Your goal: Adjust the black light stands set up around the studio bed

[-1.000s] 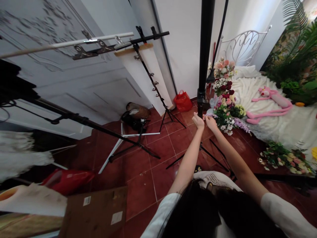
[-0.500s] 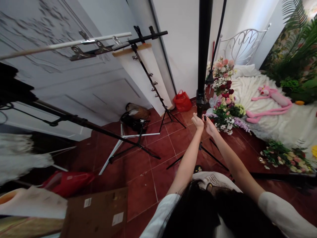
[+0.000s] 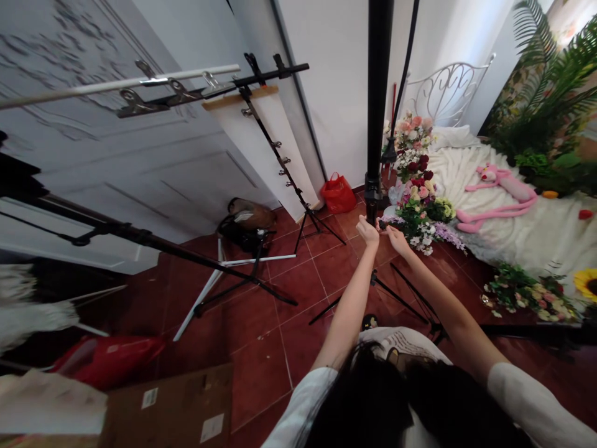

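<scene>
A black light stand (image 3: 380, 93) rises upright in front of me, its legs spread on the floor below my arms. My left hand (image 3: 368, 232) is closed round the lower part of its pole. To the right of the pole, my right hand (image 3: 396, 239) pinches a small black knob (image 3: 383, 225) on the stand's side. The fingertips of the two hands are close together. A black clamp collar (image 3: 372, 186) sits on the pole just above them, and a black cable (image 3: 402, 81) hangs alongside.
Flowers (image 3: 422, 205) stand right of the pole, beside a bed with a white blanket (image 3: 494, 230) and a pink plush toy (image 3: 508, 186). On the left are another stand (image 3: 186, 249), a clip-hung backdrop (image 3: 280, 149) and a cardboard box (image 3: 177, 410). A red bag (image 3: 338, 194) sits by the wall.
My view has shifted slightly, so the surroundings appear a little further left. The left hand stays on the pole; the right hand's fingers have turned slightly at the knob.
</scene>
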`<state>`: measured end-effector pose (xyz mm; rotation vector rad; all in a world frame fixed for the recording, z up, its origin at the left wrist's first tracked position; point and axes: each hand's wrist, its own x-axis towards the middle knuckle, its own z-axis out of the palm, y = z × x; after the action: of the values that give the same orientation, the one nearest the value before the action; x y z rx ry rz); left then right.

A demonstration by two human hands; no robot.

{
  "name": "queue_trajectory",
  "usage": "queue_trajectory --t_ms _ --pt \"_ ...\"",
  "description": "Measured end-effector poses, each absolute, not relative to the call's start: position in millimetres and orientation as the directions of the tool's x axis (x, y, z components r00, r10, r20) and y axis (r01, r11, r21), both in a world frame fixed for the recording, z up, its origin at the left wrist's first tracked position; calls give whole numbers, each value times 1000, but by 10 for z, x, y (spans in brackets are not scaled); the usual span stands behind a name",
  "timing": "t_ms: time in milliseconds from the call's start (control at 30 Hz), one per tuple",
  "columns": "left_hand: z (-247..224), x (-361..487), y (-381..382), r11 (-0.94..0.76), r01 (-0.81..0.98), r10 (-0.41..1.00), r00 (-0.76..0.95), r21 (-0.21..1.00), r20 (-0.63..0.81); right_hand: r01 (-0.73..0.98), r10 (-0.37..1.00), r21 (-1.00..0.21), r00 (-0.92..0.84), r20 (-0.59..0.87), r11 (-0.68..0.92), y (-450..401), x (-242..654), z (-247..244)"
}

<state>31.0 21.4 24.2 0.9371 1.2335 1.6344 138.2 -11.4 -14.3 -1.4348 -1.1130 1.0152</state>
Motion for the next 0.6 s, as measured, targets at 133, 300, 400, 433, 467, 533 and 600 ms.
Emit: queue_trajectory --t_ms 133,300,400,433,467,533,600 --pt "281 306 194 -116 -240 940 -340 964 29 225 960 -974 276 51 -14 -203 1411 -32" --pt "360 286 150 -89 -203 928 -372 975 7 251 890 -872 71 449 420 -52 1148 739" --pt "384 294 126 -70 -193 933 -361 979 -5 242 822 -798 3 569 551 140 909 1309" --pt "385 300 121 -68 -198 937 -349 978 -6 226 805 -784 -5 593 578 204 837 1454" --pt "382 306 120 -66 -206 941 -339 976 -8 210 797 -778 -13 603 592 261 774 1564" --pt "375 310 129 -61 -230 946 -323 971 -17 203 797 -780 -1 604 592 352 679 1675" --pt "372 288 159 -47 -259 950 -309 965 -37 225 804 -792 56 592 568 406 615 1666"
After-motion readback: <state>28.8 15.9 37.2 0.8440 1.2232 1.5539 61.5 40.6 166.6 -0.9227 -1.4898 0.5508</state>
